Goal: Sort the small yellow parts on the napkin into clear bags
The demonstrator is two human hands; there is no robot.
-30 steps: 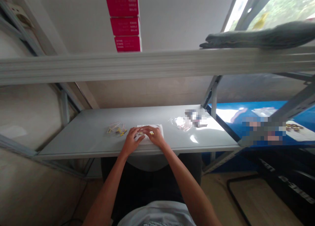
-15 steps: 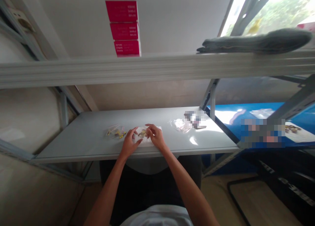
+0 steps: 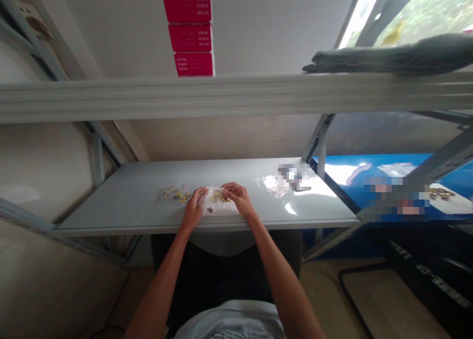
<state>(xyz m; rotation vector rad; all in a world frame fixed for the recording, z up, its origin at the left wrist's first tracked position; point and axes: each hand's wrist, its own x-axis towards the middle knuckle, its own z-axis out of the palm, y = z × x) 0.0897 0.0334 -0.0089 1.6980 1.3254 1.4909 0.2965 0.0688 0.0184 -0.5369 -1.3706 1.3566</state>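
A white sheet [image 3: 223, 210] lies near the front edge of the grey shelf table, with a loose group of small gold-coloured pieces [image 3: 216, 196] on it. One small dark piece [image 3: 210, 210] sits apart at the sheet's left side. My left hand [image 3: 193, 208] rests along the sheet's left edge, its fingers stretched out and lying flat. From the right, my right hand [image 3: 239, 200] reaches over the gold pieces with thumb and fingertips drawn together; whatever is between them is too small to name. Left of my hands lies a clear bag [image 3: 175, 193] with yellow-and-dark small parts and thin sticks.
A clear plastic bag [image 3: 271, 184] lies on the right of the grey table [image 3: 129, 196], beside a blurred-out item. A shelf beam [image 3: 236, 96] crosses above, carrying pink boxes [image 3: 192, 37] and a folded grey cloth [image 3: 388, 58]. A blue table [image 3: 343, 181] stands to the right.
My left hand's fingers have come down flat at the sheet's left edge, where they were curved and spread before. My right hand has shifted slightly right, and more of the sheet shows.
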